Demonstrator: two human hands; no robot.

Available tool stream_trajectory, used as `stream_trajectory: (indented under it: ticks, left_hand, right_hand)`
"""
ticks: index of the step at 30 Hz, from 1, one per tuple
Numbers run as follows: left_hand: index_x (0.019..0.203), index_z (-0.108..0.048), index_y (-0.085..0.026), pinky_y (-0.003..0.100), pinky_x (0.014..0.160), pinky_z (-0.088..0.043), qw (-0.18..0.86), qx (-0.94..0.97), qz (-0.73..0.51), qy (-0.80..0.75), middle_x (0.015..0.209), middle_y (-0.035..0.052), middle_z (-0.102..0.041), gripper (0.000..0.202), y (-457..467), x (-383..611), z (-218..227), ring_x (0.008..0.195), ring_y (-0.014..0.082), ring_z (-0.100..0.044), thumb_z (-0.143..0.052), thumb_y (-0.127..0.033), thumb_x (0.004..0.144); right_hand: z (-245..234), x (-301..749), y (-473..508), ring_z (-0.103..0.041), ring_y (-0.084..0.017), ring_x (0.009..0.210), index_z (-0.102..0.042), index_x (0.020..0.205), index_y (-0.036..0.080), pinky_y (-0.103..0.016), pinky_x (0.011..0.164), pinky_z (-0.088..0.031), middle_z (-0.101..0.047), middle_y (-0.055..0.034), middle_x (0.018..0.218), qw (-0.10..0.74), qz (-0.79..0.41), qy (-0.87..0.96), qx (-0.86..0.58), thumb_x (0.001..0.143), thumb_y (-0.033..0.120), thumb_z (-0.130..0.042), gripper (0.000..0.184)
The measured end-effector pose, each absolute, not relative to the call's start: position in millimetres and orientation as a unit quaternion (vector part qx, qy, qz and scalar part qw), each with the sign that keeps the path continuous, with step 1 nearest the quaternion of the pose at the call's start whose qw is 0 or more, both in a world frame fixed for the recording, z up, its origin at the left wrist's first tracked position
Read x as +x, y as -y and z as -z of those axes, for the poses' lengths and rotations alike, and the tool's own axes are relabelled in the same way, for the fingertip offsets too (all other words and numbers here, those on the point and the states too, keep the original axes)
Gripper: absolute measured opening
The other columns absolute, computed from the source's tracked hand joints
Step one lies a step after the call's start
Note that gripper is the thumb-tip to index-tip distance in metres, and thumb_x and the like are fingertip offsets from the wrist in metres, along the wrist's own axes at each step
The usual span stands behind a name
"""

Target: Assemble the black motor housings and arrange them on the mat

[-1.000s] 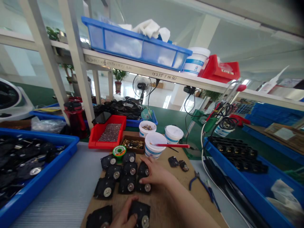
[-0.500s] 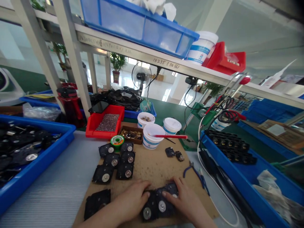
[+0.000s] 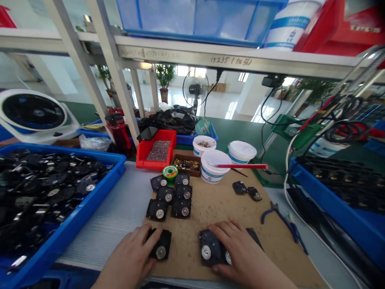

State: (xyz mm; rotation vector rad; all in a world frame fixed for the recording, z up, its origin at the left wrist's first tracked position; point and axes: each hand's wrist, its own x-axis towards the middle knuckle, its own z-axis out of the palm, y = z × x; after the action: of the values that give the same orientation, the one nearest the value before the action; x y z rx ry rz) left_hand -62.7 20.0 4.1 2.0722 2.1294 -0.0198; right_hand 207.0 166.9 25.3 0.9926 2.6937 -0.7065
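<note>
Since the earlier frame, the left hand (image 3: 130, 251) has moved from the row of black modules (image 3: 209, 240) to the lone black module (image 3: 165, 240); the right hand (image 3: 240, 249) remains on the row, and my view has swung so the bench appears farther right.

Lone module, lower centre-left of the frame: flat on the brown board (image 3: 216, 204), its silver disc (image 3: 161, 252) toward the bottom edge. Fingers cover its left side, so I cannot tell its long axis. Row, lower centre: long axis running left to right, its leftmost disc also toward the bottom; the rest is partly hidden.

Left hand: palm down, pointing up and right, fingers close together and bent over the module, thumb at its lower left; whether they pinch it, I cannot tell. Right hand: palm down, pointing up and left, fingers side by side across the row, thumb at its near edge, modules held between.

Above the lone module I see six black modules (image 3: 181, 207) in two columns, then the green spool (image 3: 170, 180). Centre: white tub (image 3: 214, 175) with a red stick (image 3: 243, 165). Right: blue-handled pliers (image 3: 286, 222). Left: blue tray (image 3: 93, 202).
</note>
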Motion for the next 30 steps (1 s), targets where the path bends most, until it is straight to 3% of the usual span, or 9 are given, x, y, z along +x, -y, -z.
stream_trajectory:
  ticks: [5,7,10,13,15,17,20,25,30]
  left_hand:
    - [0.141,-0.045,-0.042,0.049,0.102,-0.049,0.117,0.797,-0.002,-0.592,0.15,0.0094,-0.051,0.08,-37,-67,4,0.13,0.0296,-0.054,-0.048,0.005,0.076]
    - [0.145,-0.036,-0.046,0.05,0.103,-0.048,0.11,0.811,-0.016,-0.574,0.154,0.006,-0.045,0.088,-37,-68,8,0.132,0.0297,-0.052,-0.044,0.006,0.075]
    - [0.148,-0.035,-0.037,0.044,0.106,-0.046,0.089,0.787,-0.067,-0.606,0.153,0.006,-0.047,0.079,-31,-68,11,0.133,0.0253,-0.051,-0.038,0.002,0.079]
    - [0.146,-0.038,-0.024,0.034,0.106,-0.046,0.081,0.748,-0.134,-0.645,0.144,0.009,-0.058,0.056,-28,-68,4,0.128,0.0214,-0.056,-0.038,-0.018,0.09]
    - [0.142,-0.043,-0.018,0.033,0.106,-0.046,0.073,0.693,-0.133,-0.705,0.14,0.0114,-0.061,0.05,-34,-67,-6,0.126,0.0216,-0.058,-0.038,-0.032,0.094]
    - [0.137,-0.046,-0.012,0.039,0.106,-0.046,0.063,0.63,-0.099,-0.768,0.138,0.0162,-0.062,0.049,-48,-63,-19,0.125,0.0252,-0.058,-0.037,-0.037,0.096]
    - [0.133,-0.051,-0.01,0.046,0.092,-0.054,0.066,0.618,-0.062,-0.781,0.124,0.0195,-0.069,0.048,-75,-46,-38,0.109,0.0312,-0.067,-0.042,-0.038,0.095]
    - [0.125,-0.059,-0.013,0.045,0.07,-0.058,0.076,0.641,0.0,-0.764,0.093,0.0165,-0.078,0.051,-116,-13,-54,0.085,0.0354,-0.074,-0.057,-0.047,0.087]
    - [0.134,-0.051,-0.009,0.042,0.069,-0.059,0.072,0.621,0.064,-0.778,0.095,0.0157,-0.077,0.06,-131,-2,-49,0.082,0.0292,-0.075,-0.061,-0.045,0.087]
  right_hand:
    - [-19,215,-168,-0.051,-0.03,0.121,-0.053,0.136,0.02,-0.045,0.109,-0.031,-0.06,-0.0106,0.131,0.041,0.285,-0.909,0.302,0.064,0.026,-0.072,0.076]
    - [-17,220,-168,-0.052,-0.029,0.12,-0.054,0.135,0.022,-0.044,0.109,-0.031,-0.061,-0.0094,0.129,0.019,0.291,-0.908,0.301,0.064,0.028,-0.074,0.074]
    - [-19,226,-169,-0.049,-0.031,0.124,-0.051,0.139,0.022,-0.044,0.112,-0.028,-0.058,-0.0105,0.135,0.022,0.295,-0.904,0.309,0.063,0.037,-0.08,0.083]
    - [-31,219,-179,-0.041,-0.032,0.134,-0.044,0.145,0.023,-0.044,0.113,-0.029,-0.046,-0.0116,0.147,0.022,0.311,-0.896,0.316,0.064,0.046,-0.082,0.092]
    - [-41,200,-194,-0.041,-0.03,0.135,-0.04,0.147,0.021,-0.044,0.112,-0.033,-0.043,-0.0132,0.149,-0.011,0.3,-0.901,0.313,0.077,0.047,-0.073,0.082]
    - [-48,170,-214,-0.045,-0.029,0.133,-0.038,0.147,0.018,-0.044,0.11,-0.036,-0.045,-0.0156,0.146,-0.046,0.272,-0.915,0.294,0.085,0.043,-0.066,0.072]
    - [-45,114,-247,-0.044,-0.029,0.132,-0.039,0.145,0.015,-0.043,0.11,-0.035,-0.044,-0.0167,0.145,-0.058,0.242,-0.93,0.269,0.084,0.041,-0.07,0.073]
    - [-23,55,-288,-0.048,-0.032,0.126,-0.049,0.135,0.019,-0.056,0.102,-0.04,-0.047,-0.0118,0.141,-0.043,0.19,-0.94,0.28,0.091,0.037,-0.064,0.05]
    - [-19,56,-305,-0.055,-0.03,0.117,-0.044,0.139,0.021,-0.052,0.095,-0.047,-0.05,-0.0119,0.137,0.019,0.191,-0.94,0.282,0.092,0.04,-0.064,0.055]
